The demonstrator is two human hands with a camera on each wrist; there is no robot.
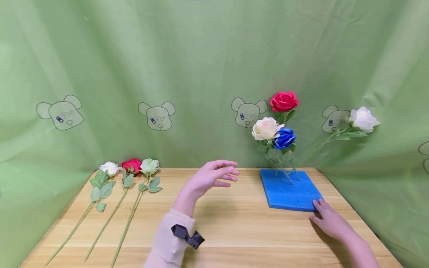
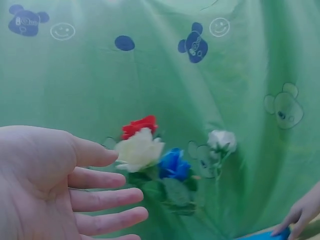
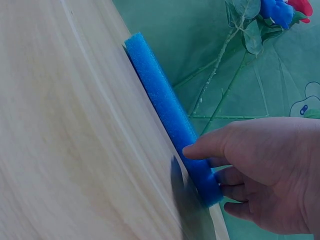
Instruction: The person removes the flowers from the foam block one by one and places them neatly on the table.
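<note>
1. The left hand (image 1: 209,176) is hovering near centre, fingers spread.
2. The right hand (image 1: 330,221) is pinching the foam (image 1: 291,199) at a corner.
3. The foam is lying lower right, holding four roses (image 1: 285,138).

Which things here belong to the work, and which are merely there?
Work:
blue square foam pad
red rose, cream rose, blue rose, white rose, stuck in it
probably three loose long-stemmed roses

Merely there:
green bear-printed cloth backdrop
black wrist device
</note>
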